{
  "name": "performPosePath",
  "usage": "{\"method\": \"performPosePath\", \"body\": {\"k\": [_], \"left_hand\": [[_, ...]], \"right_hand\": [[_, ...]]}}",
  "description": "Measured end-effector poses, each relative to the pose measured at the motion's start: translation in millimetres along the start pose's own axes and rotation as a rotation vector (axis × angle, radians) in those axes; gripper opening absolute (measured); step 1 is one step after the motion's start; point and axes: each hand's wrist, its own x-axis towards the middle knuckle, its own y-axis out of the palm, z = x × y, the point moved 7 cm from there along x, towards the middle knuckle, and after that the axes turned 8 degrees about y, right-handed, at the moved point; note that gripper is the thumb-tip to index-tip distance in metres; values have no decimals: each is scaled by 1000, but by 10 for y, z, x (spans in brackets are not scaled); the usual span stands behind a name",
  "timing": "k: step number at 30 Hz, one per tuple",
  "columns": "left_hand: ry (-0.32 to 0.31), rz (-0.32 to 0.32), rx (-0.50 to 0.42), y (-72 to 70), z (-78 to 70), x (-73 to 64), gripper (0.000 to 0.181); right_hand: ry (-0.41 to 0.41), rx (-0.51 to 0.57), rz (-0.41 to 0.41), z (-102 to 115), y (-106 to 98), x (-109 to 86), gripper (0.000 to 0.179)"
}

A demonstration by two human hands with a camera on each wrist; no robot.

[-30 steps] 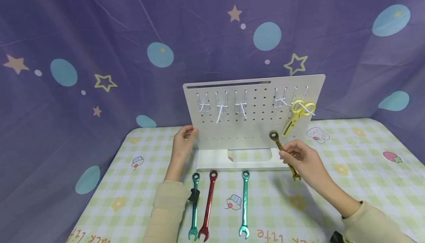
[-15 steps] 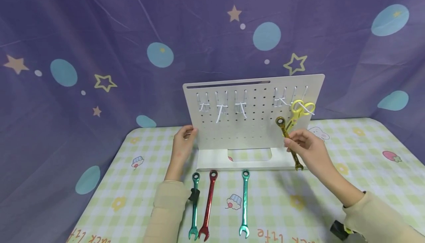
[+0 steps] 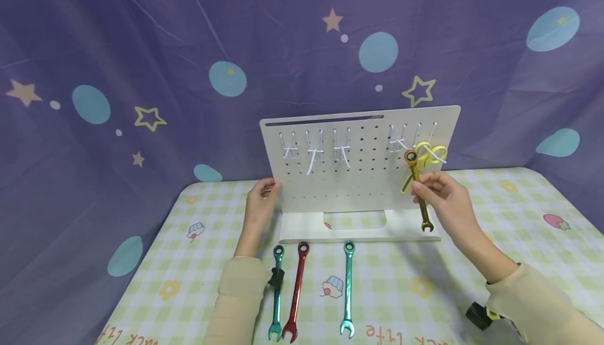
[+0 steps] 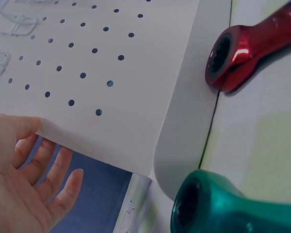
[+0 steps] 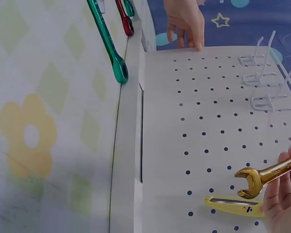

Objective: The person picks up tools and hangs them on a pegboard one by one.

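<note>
My right hand [image 3: 445, 195] pinches a gold combination wrench [image 3: 420, 198] around its middle, its ring end up and open end down. The ring end sits in front of yellow scissors [image 3: 430, 155], which hang from a white hook on the pegboard [image 3: 340, 187]. In the right wrist view the wrench's open end [image 5: 252, 182] is close to the scissors' blade [image 5: 235, 206]. My left hand [image 3: 260, 206] holds the board's left edge. The left wrist view shows that thumb [image 4: 26, 126] on the front and the fingers behind the edge.
A green wrench [image 3: 277, 303], a red wrench [image 3: 297, 292] and a teal wrench [image 3: 348, 290] lie on the checked tablecloth [image 3: 198, 282] before the board. Other white hooks [image 3: 315, 152] stick out of its upper part. A purple curtain [image 3: 302, 62] hangs behind.
My right hand has raised the gold wrench and moved it slightly right, from near the board's base to in front of the scissors. The left hand stays on the edge.
</note>
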Motion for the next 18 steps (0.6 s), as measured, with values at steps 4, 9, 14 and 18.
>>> {"method": "performPosePath", "body": {"k": [4, 9, 14, 18], "left_hand": [[-4, 0, 1, -5, 1, -1, 31], [-11, 5, -4, -18, -17, -16, 33], [-10, 11, -6, -20, -20, -20, 33], [-7, 11, -5, -14, -13, -15, 32]], "right_hand": [[3, 21, -11, 10, -24, 42, 6], [33, -15, -21, -5, -29, 93, 6], [60, -38, -32, -33, 6, 157, 6], [73, -49, -28, -56, 42, 210, 5]]}}
